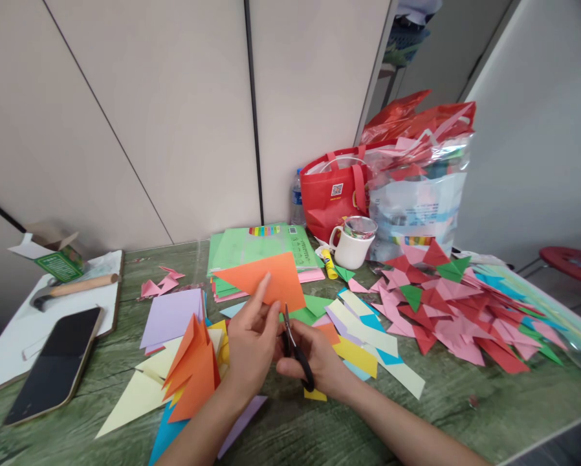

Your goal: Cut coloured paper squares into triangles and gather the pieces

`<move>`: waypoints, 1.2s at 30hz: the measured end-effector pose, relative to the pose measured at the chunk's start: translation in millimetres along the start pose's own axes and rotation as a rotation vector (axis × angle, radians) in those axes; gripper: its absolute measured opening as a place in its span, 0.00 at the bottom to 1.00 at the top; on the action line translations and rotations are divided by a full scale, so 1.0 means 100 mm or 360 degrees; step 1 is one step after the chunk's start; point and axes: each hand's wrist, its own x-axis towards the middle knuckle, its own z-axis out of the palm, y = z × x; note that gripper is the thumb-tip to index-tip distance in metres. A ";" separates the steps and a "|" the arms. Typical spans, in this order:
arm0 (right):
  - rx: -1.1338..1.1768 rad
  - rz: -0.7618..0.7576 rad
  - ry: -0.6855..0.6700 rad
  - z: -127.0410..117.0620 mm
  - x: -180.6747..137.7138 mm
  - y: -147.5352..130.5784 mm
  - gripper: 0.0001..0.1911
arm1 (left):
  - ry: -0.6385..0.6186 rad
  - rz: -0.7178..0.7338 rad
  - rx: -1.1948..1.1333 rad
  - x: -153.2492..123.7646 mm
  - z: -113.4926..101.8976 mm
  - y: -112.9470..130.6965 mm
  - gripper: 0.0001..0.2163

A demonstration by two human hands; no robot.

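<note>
My left hand [252,343] pinches the lower edge of an orange paper sheet [271,277] and holds it up over the table. My right hand [314,359] grips black-handled scissors [295,349], whose blades point up at the sheet's bottom edge. Just left of my hands lies a pile of orange paper triangles [193,369] on top of pale yellow ones [135,395].
The green table [319,427] carries lilac sheets [171,314], a green paper pack [261,246], a white mug [351,247], a glue stick [329,264], and a heap of red and pink triangles [455,310]. A phone [57,366] and hammer [72,288] lie left; bags [397,168] stand behind.
</note>
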 end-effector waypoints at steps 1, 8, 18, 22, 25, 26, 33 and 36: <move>0.0006 -0.0003 0.0001 0.00 0.00 0.00 0.26 | -0.0005 0.0002 -0.0003 0.00 0.00 0.00 0.22; -0.0048 -0.0010 0.0039 0.01 0.00 -0.02 0.23 | -0.0012 0.0046 0.0026 0.00 -0.01 0.00 0.21; -0.0117 -0.0024 0.0118 0.01 0.00 0.02 0.23 | 0.0005 0.0024 -0.0037 -0.02 0.00 0.03 0.21; -0.0125 -0.0044 0.0128 0.00 0.00 0.04 0.22 | 0.0009 0.0007 -0.0070 -0.03 0.01 0.03 0.21; -0.0127 -0.0059 0.0160 0.01 0.00 0.05 0.21 | 0.0002 0.0023 -0.0049 -0.04 0.01 0.02 0.21; -0.0131 -0.0061 0.0173 0.01 0.00 0.05 0.21 | -0.0003 0.0034 -0.0042 -0.04 0.01 0.02 0.21; -0.0082 0.0003 0.0218 0.04 -0.01 0.07 0.21 | 0.0002 0.0027 -0.0054 -0.05 0.02 0.04 0.21; -0.0049 0.0007 0.0195 0.03 0.00 0.08 0.20 | 0.0010 0.0038 -0.0007 -0.05 0.02 0.05 0.21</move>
